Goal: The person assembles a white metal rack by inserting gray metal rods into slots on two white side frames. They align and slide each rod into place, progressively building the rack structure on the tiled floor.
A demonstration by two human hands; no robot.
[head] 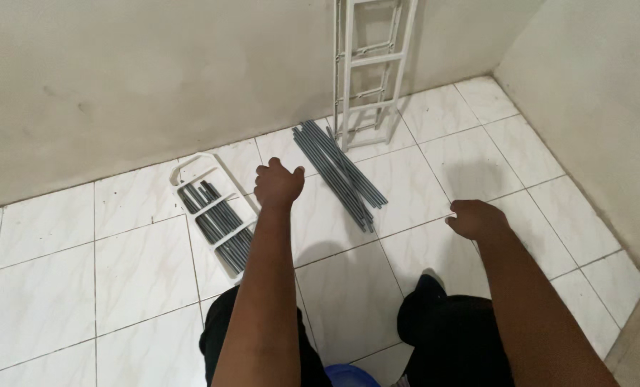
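Observation:
My left hand (277,184) reaches forward over the tiled floor with its fingers curled and nothing in it. It hovers between a white plastic rack panel (191,172) lying flat on the floor and a bundle of long grey rods (338,174). Several shorter grey rods (220,222) lie on the flat panel. My right hand (478,218) is held lower right, loosely closed and empty, to the right of the rod bundle. A white ladder-like rack frame (370,72) leans upright against the wall behind the bundle.
The floor is white marbled tile (69,287), meeting a beige wall at the back and another wall on the right. My dark trousered knees (449,337) and a blue round object (349,376) show at the bottom edge.

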